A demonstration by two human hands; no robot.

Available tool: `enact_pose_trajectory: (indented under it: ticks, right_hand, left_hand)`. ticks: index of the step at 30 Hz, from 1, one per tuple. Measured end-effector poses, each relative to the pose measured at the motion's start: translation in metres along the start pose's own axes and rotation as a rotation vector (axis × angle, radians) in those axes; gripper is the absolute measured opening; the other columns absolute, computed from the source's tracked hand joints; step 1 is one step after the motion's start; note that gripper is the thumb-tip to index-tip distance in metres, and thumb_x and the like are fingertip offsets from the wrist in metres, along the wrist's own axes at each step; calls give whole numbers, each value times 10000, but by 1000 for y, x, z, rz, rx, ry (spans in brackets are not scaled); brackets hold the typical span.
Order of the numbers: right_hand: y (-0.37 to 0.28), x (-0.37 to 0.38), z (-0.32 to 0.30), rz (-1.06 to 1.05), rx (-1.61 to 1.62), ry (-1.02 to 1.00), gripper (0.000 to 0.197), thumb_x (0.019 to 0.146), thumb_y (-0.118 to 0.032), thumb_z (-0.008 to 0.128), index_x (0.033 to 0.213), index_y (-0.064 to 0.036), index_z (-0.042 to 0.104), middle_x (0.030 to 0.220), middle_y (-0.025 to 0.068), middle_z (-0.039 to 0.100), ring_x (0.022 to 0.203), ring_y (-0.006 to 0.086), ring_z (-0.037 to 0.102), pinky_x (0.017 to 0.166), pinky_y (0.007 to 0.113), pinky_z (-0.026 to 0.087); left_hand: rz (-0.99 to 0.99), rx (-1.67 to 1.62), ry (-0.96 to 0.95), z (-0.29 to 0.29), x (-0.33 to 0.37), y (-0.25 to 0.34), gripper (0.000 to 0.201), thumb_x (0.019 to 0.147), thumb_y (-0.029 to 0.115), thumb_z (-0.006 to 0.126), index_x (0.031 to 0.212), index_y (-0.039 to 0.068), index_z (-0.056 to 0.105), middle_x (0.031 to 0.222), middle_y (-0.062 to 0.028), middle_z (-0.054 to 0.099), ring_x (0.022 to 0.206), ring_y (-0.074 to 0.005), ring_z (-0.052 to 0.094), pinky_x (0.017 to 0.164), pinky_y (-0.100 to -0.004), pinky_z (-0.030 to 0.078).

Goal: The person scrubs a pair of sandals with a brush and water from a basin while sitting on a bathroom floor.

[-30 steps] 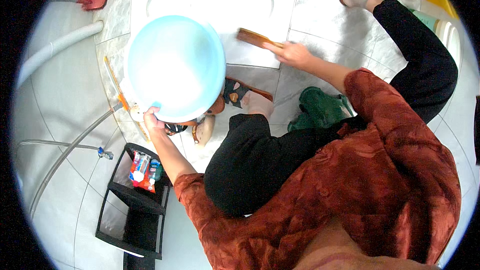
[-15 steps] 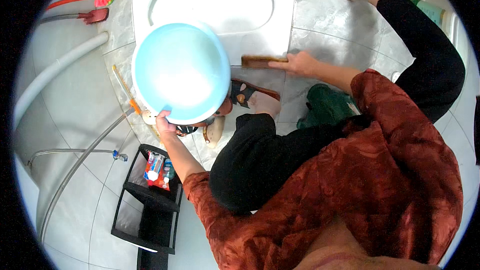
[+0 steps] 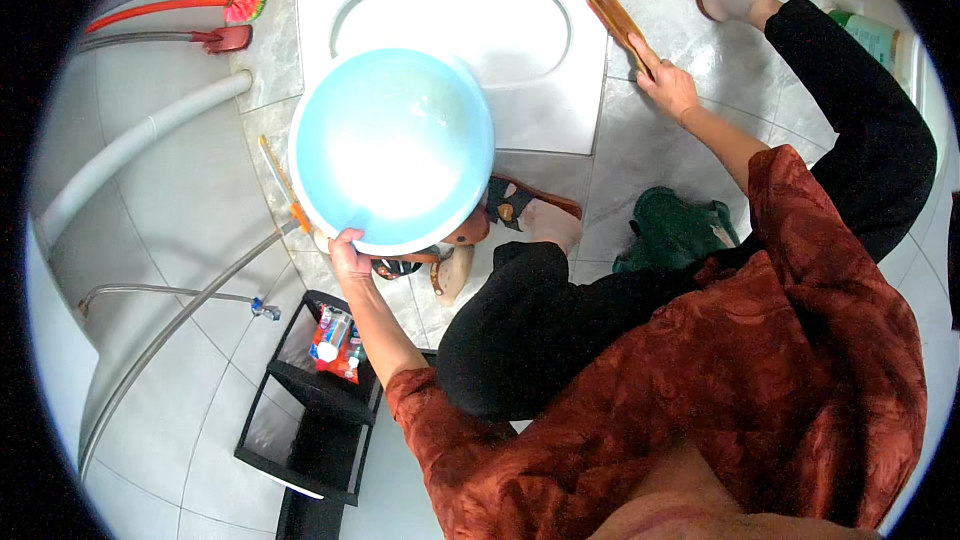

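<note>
My left hand (image 3: 348, 258) grips the near rim of a round light blue basin (image 3: 395, 150). The basin is tilted with its wide face toward me, partly over the near left part of a white squat toilet (image 3: 545, 120). Bright glare washes out its middle. Off to the right, my right hand (image 3: 668, 88) is closed round the handle of a flat wooden brush (image 3: 612, 20), raised clear of the basin. Its brown back shows; bristles cannot be made out. Several shoes (image 3: 453, 275) stand partly hidden behind the basin's lower edge.
A black shelf rack (image 3: 315, 380) with packets stands near left, below a hose (image 3: 190, 310). Cleaning brushes (image 3: 228, 38) lean by a white pipe (image 3: 150, 135) at far left. A dark green plastic object (image 3: 680, 230) sits by my legs. A green-labelled bottle (image 3: 865, 38) is far right.
My right hand has swung the wooden brush away from the basin, up and to the right. The left hand still holds the basin; the whole view has shifted slightly.
</note>
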State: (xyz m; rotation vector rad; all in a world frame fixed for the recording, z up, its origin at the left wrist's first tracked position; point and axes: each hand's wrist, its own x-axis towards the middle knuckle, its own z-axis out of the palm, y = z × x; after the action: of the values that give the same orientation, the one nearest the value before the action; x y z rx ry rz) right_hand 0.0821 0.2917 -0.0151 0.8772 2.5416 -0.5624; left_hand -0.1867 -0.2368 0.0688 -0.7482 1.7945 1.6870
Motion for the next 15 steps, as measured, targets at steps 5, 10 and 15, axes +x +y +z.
enact_pose_trajectory:
  ticks: [5, 10, 15]
  right_hand:
    - [-1, 0, 6, 29, 70, -8, 704, 838, -297, 497, 1398, -399, 83, 792, 161, 612, 674, 299, 617, 631, 415, 508]
    - [-1, 2, 1, -2, 152, 28, 683, 835, -287, 498, 1386, -420, 117, 791, 160, 607, 698, 299, 617, 659, 413, 498]
    - [-3, 2, 1, 3, 192, 26, 690, 825, -270, 503, 1383, -416, 125, 796, 169, 604, 725, 312, 616, 679, 415, 492]
  left_hand:
    - [91, 177, 37, 51, -36, 56, 419, 529, -78, 506, 946, -86, 533, 849, -134, 584, 748, -271, 571, 704, -359, 483]
    - [190, 367, 145, 108, -54, 90, 290, 565, -58, 526, 853, -83, 537, 762, -113, 567, 661, -231, 550, 615, -342, 455]
    - [263, 607, 115, 163, -59, 114, 180, 561, -44, 536, 740, -56, 558, 641, -76, 540, 524, -186, 502, 451, -317, 385]
